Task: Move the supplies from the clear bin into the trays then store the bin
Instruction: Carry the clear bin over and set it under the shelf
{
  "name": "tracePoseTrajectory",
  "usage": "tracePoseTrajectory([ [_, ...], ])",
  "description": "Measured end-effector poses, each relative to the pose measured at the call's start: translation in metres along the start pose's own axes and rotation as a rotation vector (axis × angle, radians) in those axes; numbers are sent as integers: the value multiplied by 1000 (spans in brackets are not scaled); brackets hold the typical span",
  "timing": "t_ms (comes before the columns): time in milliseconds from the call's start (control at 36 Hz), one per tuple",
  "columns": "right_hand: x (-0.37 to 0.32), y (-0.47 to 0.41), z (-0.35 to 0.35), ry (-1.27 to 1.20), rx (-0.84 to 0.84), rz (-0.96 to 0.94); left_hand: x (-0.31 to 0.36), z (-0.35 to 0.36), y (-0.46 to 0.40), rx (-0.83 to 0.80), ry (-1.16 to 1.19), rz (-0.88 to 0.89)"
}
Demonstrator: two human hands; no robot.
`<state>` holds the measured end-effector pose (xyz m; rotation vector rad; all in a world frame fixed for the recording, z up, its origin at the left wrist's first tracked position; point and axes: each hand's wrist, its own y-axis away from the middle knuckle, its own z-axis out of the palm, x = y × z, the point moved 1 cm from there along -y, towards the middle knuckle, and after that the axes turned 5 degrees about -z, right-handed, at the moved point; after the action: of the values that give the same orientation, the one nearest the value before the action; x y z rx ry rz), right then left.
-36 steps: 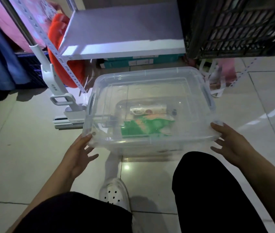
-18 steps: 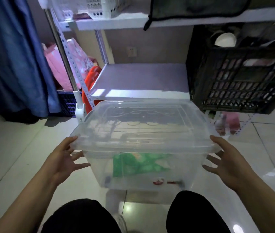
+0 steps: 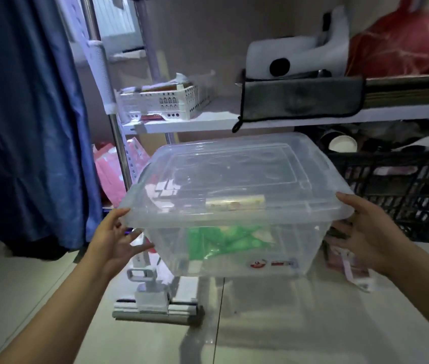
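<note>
I hold the lidded clear bin (image 3: 234, 185) in the air in front of the shelf rack. My left hand (image 3: 114, 239) grips its left rim, thumb on the lid edge and fingers underneath. On the right rim my right hand (image 3: 360, 232) holds it the same way. Through the plastic I see green packets (image 3: 223, 240) at the bottom and a pale long pack (image 3: 234, 202) higher up. White perforated trays (image 3: 160, 103) with some items in them stand on the middle shelf behind the bin, to the left.
A grey cloth (image 3: 300, 101) hangs over the shelf edge. A black crate (image 3: 405, 185) fills the lower shelf at right. A blue curtain (image 3: 24, 127) hangs at left, with a pink bag (image 3: 111, 174) by the rack post. A flat mop head (image 3: 153, 306) lies on the tiled floor below.
Both hands have lifted the bin from the floor up to about the height of the middle shelf, and my view has risen with it.
</note>
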<state>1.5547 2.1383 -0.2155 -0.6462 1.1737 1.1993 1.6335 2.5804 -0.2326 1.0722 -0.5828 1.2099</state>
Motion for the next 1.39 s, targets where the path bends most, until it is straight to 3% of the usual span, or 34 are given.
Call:
tracePoseTrajectory([
  [306,6,-63,13,66,35,-53,17,20,-66,9,-74,-9],
  [444,8,-55,10,294,-238,-217,22,-2,-73,-265,-379,68],
  [500,14,-51,5,418,-320,-297,24,-17,-80,-271,-471,75],
  [667,28,-50,4,723,-209,-428,18,-37,-89,-198,-774,181],
  [722,31,-50,4,865,-98,-475,18,-36,-91,-148,-806,237],
  [806,26,-51,6,1198,93,-707,25,-22,-88,-11,-917,448],
  [917,17,-57,25,1475,41,-1254,38,7,-76,112,-1370,981],
  [972,13,-61,37,1522,17,-1349,38,20,-75,88,-1536,1150],
  [1028,9,-67,46,1536,48,-1406,42,27,-81,61,-1559,1163],
  [1111,2,-81,55,1546,88,-1417,55,34,-97,40,-1523,1094],
  [1222,3,-106,61,1585,54,-1291,65,44,-123,-62,-1536,997],
  [1306,3,-128,61,1623,55,-1228,62,54,-141,-80,-1583,1013],
  [1389,-3,-150,66,1628,95,-1195,60,69,-159,7,-1587,1088],
])
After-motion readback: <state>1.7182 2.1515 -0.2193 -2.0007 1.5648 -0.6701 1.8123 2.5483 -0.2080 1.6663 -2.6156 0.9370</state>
